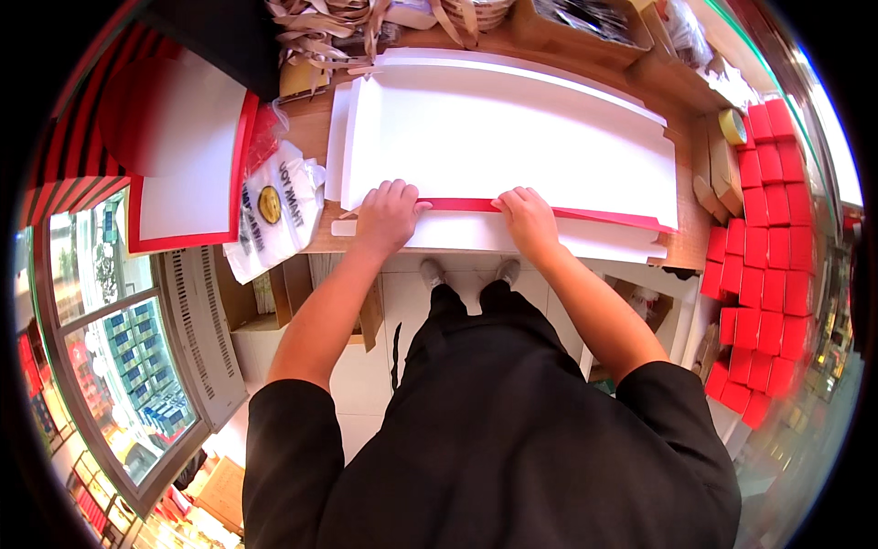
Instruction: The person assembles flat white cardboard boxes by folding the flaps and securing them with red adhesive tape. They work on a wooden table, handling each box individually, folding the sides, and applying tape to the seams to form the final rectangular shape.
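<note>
A large white cardboard box blank (512,128) lies spread on the wooden table, its long sides edged with flaps. Along its near side runs a narrow red strip (466,205), which looks like the turned-up outer face of a flap. My left hand (389,217) is closed on the left part of that near edge, with the fingers curled over the top. Further right, my right hand (528,220) grips the same edge, thumb toward the left hand. A white flap (448,233) extends toward me below the strip. The undersides of both hands' fingers are partly hidden.
Left of the blank lie a white printed plastic bag (279,215) and a red-rimmed white box lid (187,156). Beige ribbons (329,27) hang at the back. Small red boxes (768,238) are stacked on the right, near a tape roll (732,126). Open shelves sit below the table.
</note>
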`<action>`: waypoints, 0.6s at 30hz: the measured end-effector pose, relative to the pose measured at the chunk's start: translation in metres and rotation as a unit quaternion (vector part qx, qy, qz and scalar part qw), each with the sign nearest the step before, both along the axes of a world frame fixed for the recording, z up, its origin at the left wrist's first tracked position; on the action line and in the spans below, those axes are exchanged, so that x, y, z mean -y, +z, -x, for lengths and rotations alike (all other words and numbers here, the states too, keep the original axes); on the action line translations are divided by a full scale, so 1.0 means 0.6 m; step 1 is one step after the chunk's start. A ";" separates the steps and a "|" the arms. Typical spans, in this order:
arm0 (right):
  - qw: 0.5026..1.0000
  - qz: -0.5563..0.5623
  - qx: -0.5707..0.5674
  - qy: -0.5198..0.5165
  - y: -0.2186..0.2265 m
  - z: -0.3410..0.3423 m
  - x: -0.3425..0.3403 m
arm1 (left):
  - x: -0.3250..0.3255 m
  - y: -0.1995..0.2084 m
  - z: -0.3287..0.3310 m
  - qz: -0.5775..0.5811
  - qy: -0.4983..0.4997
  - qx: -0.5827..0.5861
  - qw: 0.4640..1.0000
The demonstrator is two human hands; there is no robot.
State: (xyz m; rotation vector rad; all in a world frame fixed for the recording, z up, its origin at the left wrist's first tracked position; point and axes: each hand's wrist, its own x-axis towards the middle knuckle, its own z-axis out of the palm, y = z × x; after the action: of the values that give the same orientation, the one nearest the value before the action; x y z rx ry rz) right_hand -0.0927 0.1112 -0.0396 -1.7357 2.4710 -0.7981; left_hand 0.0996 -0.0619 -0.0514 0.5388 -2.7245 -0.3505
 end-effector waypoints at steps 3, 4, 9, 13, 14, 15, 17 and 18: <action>1.000 0.005 0.003 0.002 -0.001 0.001 -0.003 | 0.012 0.005 -0.014 0.015 -0.010 -0.008 1.000; 1.000 0.009 0.003 0.002 -0.002 0.002 -0.004 | 0.016 0.008 -0.020 0.023 -0.011 -0.006 1.000; 1.000 0.021 0.005 0.015 -0.001 0.005 -0.004 | 0.038 0.002 -0.045 0.014 -0.007 0.004 1.000; 0.999 0.030 -0.002 0.020 -0.006 0.006 -0.005 | 0.041 0.004 -0.047 0.020 0.004 0.006 1.000; 0.999 0.031 -0.005 0.021 -0.006 0.006 -0.005 | 0.042 0.005 -0.043 0.015 0.001 0.008 1.000; 0.999 0.032 -0.004 0.020 -0.007 0.007 -0.004 | 0.048 0.007 -0.042 0.004 -0.006 0.026 1.000; 0.999 0.035 -0.002 0.019 -0.012 0.006 -0.005 | 0.058 0.013 -0.039 -0.018 -0.021 0.064 0.998; 0.999 0.035 -0.004 0.016 -0.013 0.006 -0.005 | 0.055 0.019 -0.036 -0.010 -0.018 0.071 0.997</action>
State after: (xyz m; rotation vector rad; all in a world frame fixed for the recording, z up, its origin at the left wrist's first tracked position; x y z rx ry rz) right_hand -0.0962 0.1144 -0.0471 -1.7987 2.4416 -0.8878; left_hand 0.1209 -0.0949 -0.0400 0.5405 -2.8731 -0.3618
